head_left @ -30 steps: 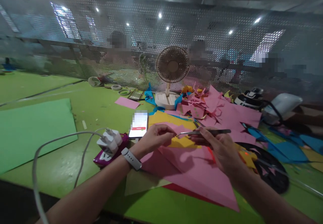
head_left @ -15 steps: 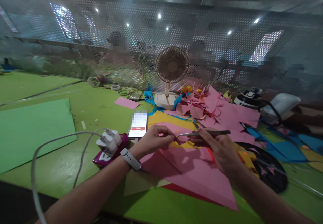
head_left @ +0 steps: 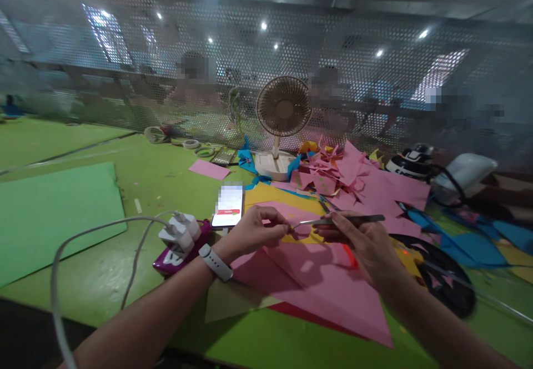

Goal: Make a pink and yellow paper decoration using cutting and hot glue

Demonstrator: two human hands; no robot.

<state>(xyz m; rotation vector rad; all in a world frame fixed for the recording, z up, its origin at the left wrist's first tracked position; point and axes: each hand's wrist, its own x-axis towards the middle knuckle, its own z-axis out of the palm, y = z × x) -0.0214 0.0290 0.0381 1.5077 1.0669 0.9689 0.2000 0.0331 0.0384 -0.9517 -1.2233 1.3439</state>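
My right hand (head_left: pixel 362 247) grips a pair of metal tweezers (head_left: pixel 352 219), their tips pointing left to the fingertips of my left hand (head_left: pixel 266 227). The left thumb and forefinger are pinched together; a tiny yellowish bit shows at their tips, too small to make out. Beneath both hands lie sheets of pink paper (head_left: pixel 320 286) and yellow paper (head_left: pixel 266 194). A lit phone (head_left: pixel 229 205) rests just beyond my left wrist. Beside my right forearm is a black round tray (head_left: pixel 452 288) with a yellow object (head_left: pixel 410 258) and small pink pieces.
A small fan (head_left: pixel 284 108) stands at the back by a perforated screen, next to heaped pink paper scraps (head_left: pixel 328 172). Left of my arm, a purple power strip (head_left: pixel 166 266) holds white chargers (head_left: pixel 181 233) with a looping cable. A green sheet (head_left: pixel 58 213) covers the far left.
The tweezers and my right hand have shifted slightly to the right, and the tips sit a little farther from the left fingertips. My left hand has stayed nearly still.
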